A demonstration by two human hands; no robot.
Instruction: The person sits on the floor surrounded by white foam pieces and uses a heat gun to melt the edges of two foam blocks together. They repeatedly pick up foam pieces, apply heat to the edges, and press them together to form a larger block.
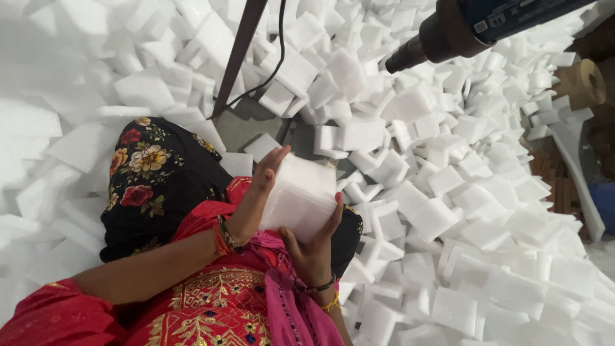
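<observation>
White foam offcuts basically bury the whole floor, heaped in drifts on every side, with only a small grey bare patch showing near the middle.

Starting at the fingers: the left hand has its fingers flat and extended up the left face of a stack of white square foam sheets, thumb side pressed against it. The right hand cups the stack from below and the right, fingertips curled up over the edge. So both hands are clamping the stack between them, held in the lap over a red embroidered garment and a black floral cloth.

What could go wrong, my guess: it's a squeeze grip on loose sheets, so if the pressure eases the slippery layers could fan out and slide into the pile, where they'd be impossible to tell apart. Press too hard and soft foam corners might crumple.

Counts: two hands, one stack (can't make out how many sheets), one dark slanted metal bar with one black cable alongside, one dark nozzle-ended tool at the top, one cardboard roll at right. Loose blocks: way too many to count.
</observation>
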